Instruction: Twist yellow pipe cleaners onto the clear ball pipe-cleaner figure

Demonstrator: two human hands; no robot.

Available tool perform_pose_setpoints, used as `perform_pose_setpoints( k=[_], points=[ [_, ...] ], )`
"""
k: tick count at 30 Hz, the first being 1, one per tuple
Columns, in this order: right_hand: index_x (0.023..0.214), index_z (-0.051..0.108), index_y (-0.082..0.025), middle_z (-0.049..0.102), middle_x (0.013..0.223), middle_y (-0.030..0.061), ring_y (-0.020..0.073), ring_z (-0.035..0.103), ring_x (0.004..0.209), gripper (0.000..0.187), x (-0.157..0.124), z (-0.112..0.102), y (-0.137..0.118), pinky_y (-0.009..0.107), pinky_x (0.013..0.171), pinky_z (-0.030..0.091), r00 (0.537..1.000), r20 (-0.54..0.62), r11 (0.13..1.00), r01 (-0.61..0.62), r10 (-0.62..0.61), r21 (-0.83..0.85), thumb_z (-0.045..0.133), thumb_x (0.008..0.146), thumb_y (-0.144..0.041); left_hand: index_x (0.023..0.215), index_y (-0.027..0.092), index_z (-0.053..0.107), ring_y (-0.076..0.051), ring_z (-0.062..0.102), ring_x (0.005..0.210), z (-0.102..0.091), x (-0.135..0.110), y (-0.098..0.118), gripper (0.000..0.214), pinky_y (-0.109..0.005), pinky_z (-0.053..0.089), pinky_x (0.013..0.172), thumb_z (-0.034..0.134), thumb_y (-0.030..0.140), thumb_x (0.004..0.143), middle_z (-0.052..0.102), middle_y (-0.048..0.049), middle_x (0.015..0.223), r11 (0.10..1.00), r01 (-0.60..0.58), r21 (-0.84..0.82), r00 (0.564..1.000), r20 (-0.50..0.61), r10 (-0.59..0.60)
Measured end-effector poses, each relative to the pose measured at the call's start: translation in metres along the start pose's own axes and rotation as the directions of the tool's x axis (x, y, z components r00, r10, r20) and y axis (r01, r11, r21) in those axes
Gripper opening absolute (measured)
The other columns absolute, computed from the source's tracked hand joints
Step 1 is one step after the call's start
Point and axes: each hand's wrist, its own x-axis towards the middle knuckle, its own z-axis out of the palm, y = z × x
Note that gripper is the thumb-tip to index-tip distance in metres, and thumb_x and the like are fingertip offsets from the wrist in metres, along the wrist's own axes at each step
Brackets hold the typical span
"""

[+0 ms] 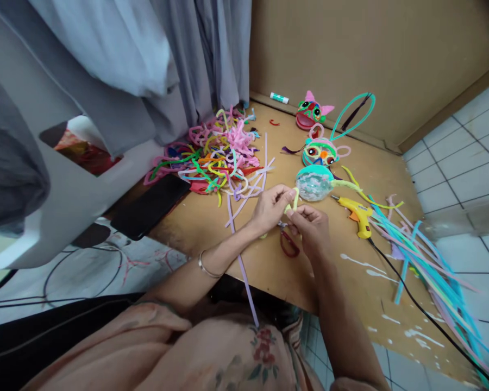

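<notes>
Between my two hands is a short, pale yellow pipe cleaner (pixel 295 200), bent into a loop. My left hand (pixel 274 205) pinches one side of it between thumb and fingers. On the other side, the fingertips of my right hand (pixel 311 225) press on its lower end. Just under my hands lie scissors with dark red handles (pixel 289 244), their blades partly hidden. Beyond my fingers sits a clear round shape with a turquoise top (pixel 314 183). A yellow hot glue gun (pixel 359 215) rests to the right of my right hand.
A tangled heap of colourful pipe cleaners (pixel 224 155) lies at the back left, beside a black phone-like slab (pixel 150 206). Two decorated animal heads, one pink-eared (pixel 309 113) and one loop-eared (pixel 320 153), stand at the back. Long straight pipe cleaners (pixel 427 271) spread along the right, near the glue gun's cord (pixel 407 290).
</notes>
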Motion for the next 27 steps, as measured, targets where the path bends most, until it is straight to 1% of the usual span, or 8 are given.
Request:
perform_pose_setpoints(
  k=[3, 5, 9, 13, 16, 19, 23, 27],
  points=[
    [0.053, 0.055, -0.017, 0.047, 0.040, -0.0056, 0.0042, 0.036, 0.037, 0.030, 0.000, -0.003, -0.001, 0.019, 0.040, 0.028, 1.000, 0.024, 1.000, -0.002, 0.003, -0.027, 0.071, 0.069, -0.036, 0.066, 0.015, 0.051, -0.008, 0.035, 0.055, 0.001, 0.000, -0.001, 0.039, -0.022, 0.029, 0.052, 0.055, 0.051, 0.083, 0.041, 0.0045, 0.057, 0.999, 0.024, -0.023, 1.000, -0.009, -0.024],
    [0.053, 0.054, -0.017, 0.046, 0.041, -0.0056, 0.0039, 0.034, 0.037, 0.030, -0.001, -0.004, -0.003, 0.019, 0.039, 0.026, 1.000, 0.014, 0.999, 0.000, 0.000, -0.038, 0.070, 0.069, -0.036, 0.067, 0.015, 0.052, -0.008, 0.035, 0.056, 0.001, 0.000, -0.002, 0.041, -0.022, 0.029, 0.052, 0.055, 0.052, 0.083, 0.041, 0.0044, 0.058, 0.998, 0.034, -0.050, 0.999, 0.007, -0.034],
    [0.053, 0.055, -0.017, 0.044, 0.041, -0.0058, 0.0038, 0.032, 0.038, 0.028, -0.003, -0.002, -0.007, 0.018, 0.039, 0.024, 1.000, -0.009, 0.997, -0.018, 0.017, -0.076, 0.071, 0.065, -0.036, 0.064, 0.016, 0.049, -0.008, 0.035, 0.055, 0.000, 0.002, -0.003, 0.041, -0.022, 0.029, 0.053, 0.054, 0.051, 0.084, 0.039, 0.0048, 0.058, 0.992, 0.052, -0.113, 0.998, 0.037, -0.048],
    [0.051, 0.053, -0.017, 0.044, 0.040, -0.0060, 0.0037, 0.032, 0.037, 0.029, -0.004, -0.001, -0.012, 0.018, 0.038, 0.023, 0.998, 0.030, 0.993, -0.050, 0.053, -0.107, 0.071, 0.061, -0.037, 0.059, 0.016, 0.047, -0.007, 0.036, 0.051, 0.001, 0.003, -0.001, 0.040, -0.022, 0.030, 0.052, 0.058, 0.048, 0.081, 0.042, 0.0050, 0.054, 0.989, 0.088, -0.122, 0.996, 0.021, -0.086],
    [0.051, 0.052, -0.017, 0.044, 0.040, -0.0064, 0.0035, 0.032, 0.036, 0.029, -0.004, -0.002, -0.014, 0.018, 0.038, 0.023, 0.995, 0.056, 0.992, -0.072, 0.079, -0.106, 0.071, 0.060, -0.038, 0.058, 0.016, 0.047, -0.007, 0.038, 0.052, 0.001, 0.003, 0.000, 0.038, -0.021, 0.032, 0.052, 0.059, 0.045, 0.080, 0.045, 0.0044, 0.054, 0.991, 0.063, -0.116, 0.998, -0.010, -0.065],
    [0.051, 0.052, -0.017, 0.043, 0.040, -0.0068, 0.0032, 0.031, 0.036, 0.029, -0.003, -0.004, -0.013, 0.019, 0.038, 0.022, 0.994, 0.061, 0.993, -0.082, 0.087, -0.091, 0.071, 0.060, -0.038, 0.060, 0.016, 0.049, -0.007, 0.040, 0.052, 0.002, 0.003, 0.000, 0.039, -0.021, 0.033, 0.053, 0.060, 0.047, 0.080, 0.047, 0.0035, 0.056, 0.990, 0.034, -0.135, 0.999, 0.002, -0.034],
    [0.054, 0.055, -0.017, 0.047, 0.042, -0.0061, 0.0032, 0.031, 0.038, 0.029, -0.001, -0.005, -0.010, 0.019, 0.039, 0.022, 0.998, 0.024, 0.996, -0.060, 0.062, -0.065, 0.072, 0.061, -0.039, 0.062, 0.016, 0.050, -0.007, 0.037, 0.049, 0.001, 0.003, 0.000, 0.044, -0.022, 0.031, 0.050, 0.057, 0.054, 0.082, 0.044, 0.0042, 0.054, 0.976, 0.090, -0.197, 0.995, 0.059, -0.080],
    [0.054, 0.055, -0.017, 0.047, 0.043, -0.0064, 0.0037, 0.032, 0.039, 0.029, 0.001, -0.006, -0.007, 0.020, 0.039, 0.023, 0.999, -0.054, 0.999, -0.011, 0.009, -0.045, 0.072, 0.061, -0.039, 0.064, 0.016, 0.048, -0.008, 0.037, 0.050, -0.001, 0.003, -0.002, 0.046, -0.022, 0.029, 0.049, 0.051, 0.058, 0.084, 0.041, 0.0044, 0.054, 0.969, 0.150, -0.194, 0.985, 0.108, -0.131]
  ],
)
